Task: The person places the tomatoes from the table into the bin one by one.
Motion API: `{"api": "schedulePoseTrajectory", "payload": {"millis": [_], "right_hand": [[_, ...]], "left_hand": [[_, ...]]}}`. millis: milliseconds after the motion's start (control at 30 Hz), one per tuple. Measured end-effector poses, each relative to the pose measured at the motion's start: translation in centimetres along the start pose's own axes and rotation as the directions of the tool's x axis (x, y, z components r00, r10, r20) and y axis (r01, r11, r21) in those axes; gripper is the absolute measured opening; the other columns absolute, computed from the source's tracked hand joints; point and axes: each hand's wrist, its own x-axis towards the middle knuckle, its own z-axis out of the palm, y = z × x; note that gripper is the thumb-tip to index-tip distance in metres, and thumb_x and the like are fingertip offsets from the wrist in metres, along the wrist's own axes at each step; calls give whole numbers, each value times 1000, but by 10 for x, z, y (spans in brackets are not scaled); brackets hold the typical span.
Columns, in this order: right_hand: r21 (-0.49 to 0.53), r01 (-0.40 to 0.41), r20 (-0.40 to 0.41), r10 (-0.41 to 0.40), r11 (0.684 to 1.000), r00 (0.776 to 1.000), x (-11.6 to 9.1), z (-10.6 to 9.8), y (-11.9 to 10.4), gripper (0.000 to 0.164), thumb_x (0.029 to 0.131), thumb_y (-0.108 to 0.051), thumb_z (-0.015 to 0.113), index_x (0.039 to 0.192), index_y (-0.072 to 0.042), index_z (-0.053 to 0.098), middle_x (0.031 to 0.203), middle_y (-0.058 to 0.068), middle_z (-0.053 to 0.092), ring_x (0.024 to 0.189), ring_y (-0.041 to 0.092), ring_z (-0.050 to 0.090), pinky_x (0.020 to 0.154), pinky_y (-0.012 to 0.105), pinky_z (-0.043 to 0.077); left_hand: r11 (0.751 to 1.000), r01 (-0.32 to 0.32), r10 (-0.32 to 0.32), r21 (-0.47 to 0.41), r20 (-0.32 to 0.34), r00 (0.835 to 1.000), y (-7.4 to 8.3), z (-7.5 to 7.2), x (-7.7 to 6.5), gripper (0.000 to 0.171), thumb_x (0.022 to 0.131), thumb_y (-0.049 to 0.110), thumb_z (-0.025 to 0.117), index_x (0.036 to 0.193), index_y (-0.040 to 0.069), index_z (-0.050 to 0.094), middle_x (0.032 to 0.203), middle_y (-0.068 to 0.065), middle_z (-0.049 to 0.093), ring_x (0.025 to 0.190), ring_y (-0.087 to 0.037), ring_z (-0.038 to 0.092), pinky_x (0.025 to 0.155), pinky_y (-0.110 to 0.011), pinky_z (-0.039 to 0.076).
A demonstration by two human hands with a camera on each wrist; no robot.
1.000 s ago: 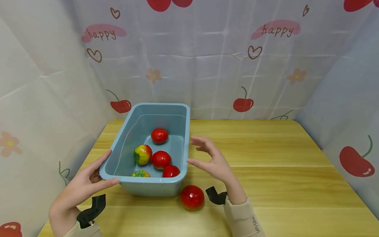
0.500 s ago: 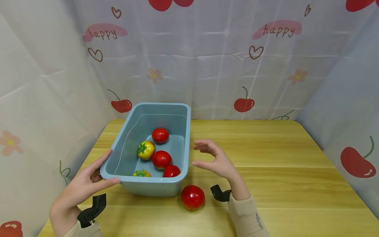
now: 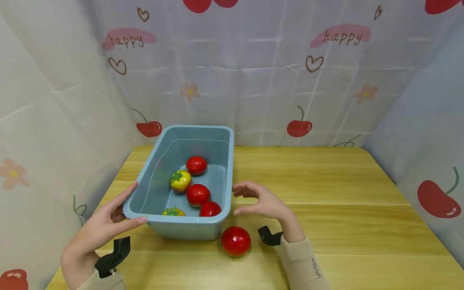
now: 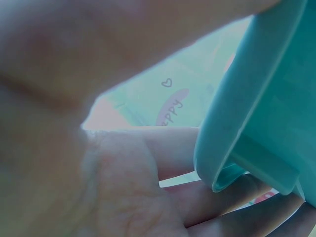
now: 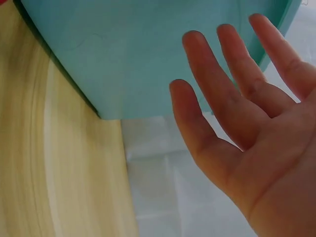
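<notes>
In the head view, a blue-grey plastic bin [image 3: 232, 161] stands on the table, left of the middle. My left hand [image 3: 99, 227] grips its near left corner, thumb along the front and fingers under the rim [image 4: 237, 113] at the side. Inside lie several glossy tomatoes: a red tomato [image 3: 196, 165] at the back, a yellow tomato [image 3: 180, 181] with a green calyx, a red tomato [image 3: 198, 195] beside it, and two by the front wall, partly hidden. My right hand [image 3: 266, 202] hovers by the bin's right side, fingers loosely bent, holding nothing. One red tomato [image 3: 236, 241] sits outside, by the front right corner.
The wooden table [image 3: 326, 193] stretches to the right of the bin. A printed curtain [image 3: 268, 80] with cherries and hearts hangs behind and along both sides. Each wrist carries a black camera mount [image 3: 270, 236].
The yellow tomato has rolled toward the back of the bin, turning its green calyx into view. My right hand has shifted slightly right and nearer. The left hand keeps its hold.
</notes>
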Motion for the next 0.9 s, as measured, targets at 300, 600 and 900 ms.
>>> {"api": "schedulePoseTrajectory", "payload": {"millis": [300, 600, 900], "right_hand": [[26, -26, 129, 22, 999, 991, 3, 2, 13, 51, 78, -20, 77, 123, -9, 55, 120, 4, 56, 112, 34, 54, 99, 50, 39], [34, -110, 269, 97, 993, 958, 1, 5, 23, 51, 77, -20, 78, 122, -10, 55, 121, 5, 55, 114, 34, 52, 100, 50, 38], [55, -182, 399, 146, 982, 905, -8, 10, 33, 54, 77, -14, 77, 124, -2, 54, 125, 14, 53, 116, 36, 49, 96, 47, 43]], "left_hand": [[1000, -1, 1, 7, 0, 1000, -1, -1, 0, 86, 85, 3, 69, 151, 7, 14, 142, -29, 27, 105, -17, 60, 79, -22, 52], [1000, -11, 11, 11, 3, 1000, -2, -1, 1, 86, 85, 3, 69, 151, 6, 14, 142, -30, 26, 105, -18, 60, 79, -22, 52], [1000, -12, 12, 19, -1, 1000, 0, -2, 1, 85, 84, 2, 69, 151, 6, 15, 140, -31, 28, 103, -19, 61, 78, -23, 52]]}}
